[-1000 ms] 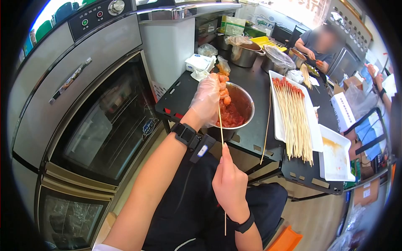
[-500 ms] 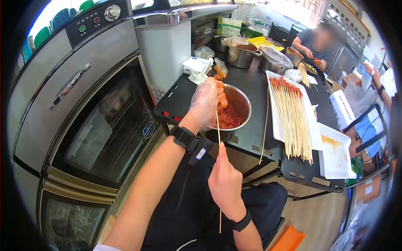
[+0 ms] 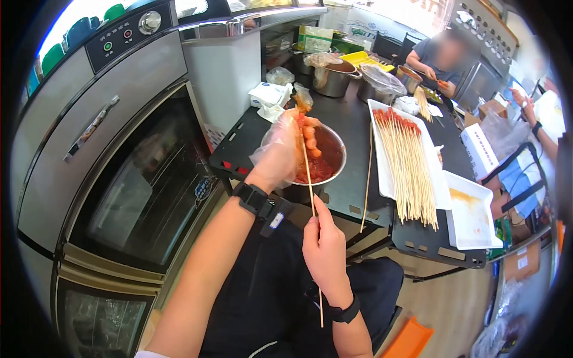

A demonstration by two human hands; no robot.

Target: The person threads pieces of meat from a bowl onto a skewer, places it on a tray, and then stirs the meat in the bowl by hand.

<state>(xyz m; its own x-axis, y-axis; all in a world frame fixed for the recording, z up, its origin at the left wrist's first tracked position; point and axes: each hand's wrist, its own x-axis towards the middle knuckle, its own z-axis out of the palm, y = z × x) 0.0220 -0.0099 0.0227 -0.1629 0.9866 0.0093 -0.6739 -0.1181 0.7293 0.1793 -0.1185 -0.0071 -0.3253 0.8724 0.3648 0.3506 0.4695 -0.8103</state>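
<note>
My left hand point(image 3: 282, 145), in a clear plastic glove, is closed around pieces of red marinated meat point(image 3: 310, 135) at the top of a wooden skewer point(image 3: 310, 185). Its fingertips are partly hidden by the meat. Lower down, my bare right hand point(image 3: 325, 238) pinches the skewer's shaft, and the stick's end shows below that hand. Just behind the meat stands a metal pot point(image 3: 341, 156) with more red meat in it. A white tray point(image 3: 382, 173) to the right bears many skewers point(image 3: 412, 173) with red meat at their far ends.
A single stick point(image 3: 367, 179) lies beside the tray on the black table point(image 3: 352, 119). A second white tray point(image 3: 471, 224) with brownish liquid sits at the right corner. Lidded and bagged pots point(image 3: 334, 80) stand behind. Across the table a person point(image 3: 441, 59) handles food. An oven point(image 3: 137, 185) is at left.
My right hand has moved slightly up along the skewer, its thumb now showing on the shaft. The left hand has turned a little at the meat. The whole view has shifted slightly.
</note>
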